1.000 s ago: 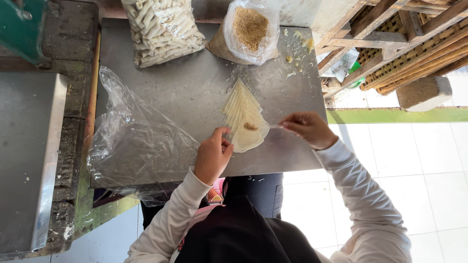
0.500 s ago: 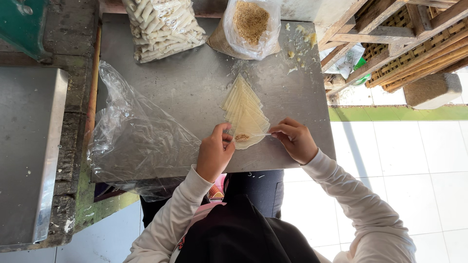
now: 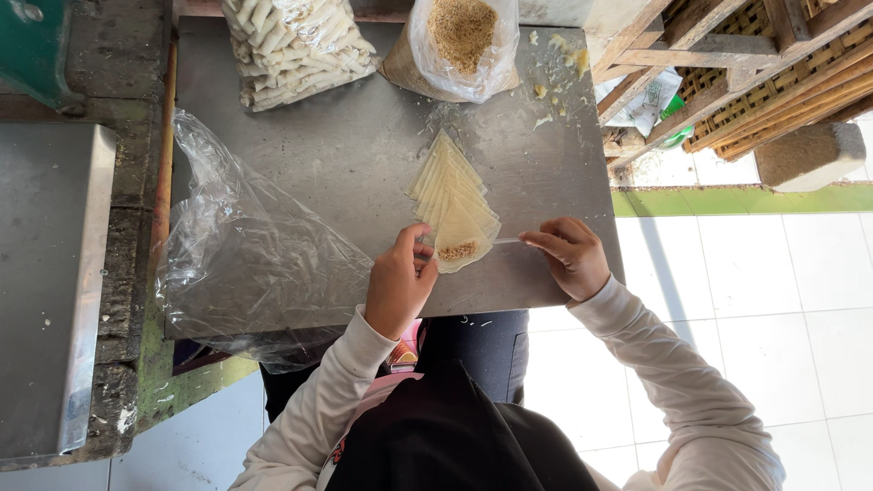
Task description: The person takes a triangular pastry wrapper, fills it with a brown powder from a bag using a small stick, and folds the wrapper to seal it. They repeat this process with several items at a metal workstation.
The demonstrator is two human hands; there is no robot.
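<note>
1. Wrappers point(image 3: 452, 195), fanned on the worktop point(image 3: 364, 155); filling point(image 3: 459, 250) sits on the nearest.
2. Left hand point(image 3: 397, 284) pinches its edge; right hand point(image 3: 571, 255) pinches a thin stick beside it.
3. Filling step judged in hand; rolling calls for tight, even folding.

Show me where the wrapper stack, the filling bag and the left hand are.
wrapper stack point(image 3: 452, 195), head view, on its middle sheets
filling bag point(image 3: 461, 41), head view, on the brown filling
left hand point(image 3: 397, 286), head view, on its back

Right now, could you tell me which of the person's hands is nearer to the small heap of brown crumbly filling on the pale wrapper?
Left. The left hand touches the pale wrapper right beside the brown crumbly filling; the right hand sits farther off, holding a thin utensil.
</note>
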